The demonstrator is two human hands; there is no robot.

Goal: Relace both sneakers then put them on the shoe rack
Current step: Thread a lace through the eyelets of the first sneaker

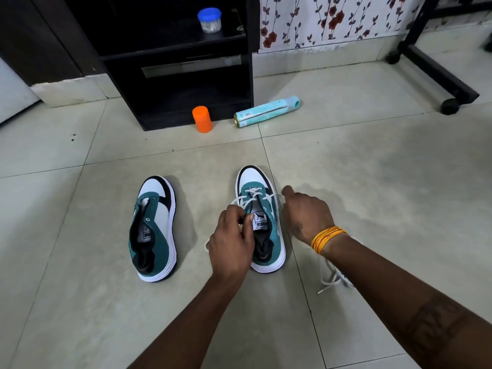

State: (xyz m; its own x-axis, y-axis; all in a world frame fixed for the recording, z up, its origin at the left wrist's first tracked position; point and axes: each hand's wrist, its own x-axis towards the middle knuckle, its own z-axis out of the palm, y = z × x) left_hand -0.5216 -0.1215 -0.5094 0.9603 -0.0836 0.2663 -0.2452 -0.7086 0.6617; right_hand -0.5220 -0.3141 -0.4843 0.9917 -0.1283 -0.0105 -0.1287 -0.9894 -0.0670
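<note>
Left hand (231, 242) pinches lace (241, 201); right hand (306, 215) hides its fingers beside sneaker (262, 219).

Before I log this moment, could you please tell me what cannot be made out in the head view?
- The left hand covers the near eyelets of the right sneaker.
- Right hand: its fingers lie behind the knuckles, so its grip on the lace is unclear.
- The loose lace partly runs under the right forearm.
- Blue-lidded jar: contents too small.
</note>
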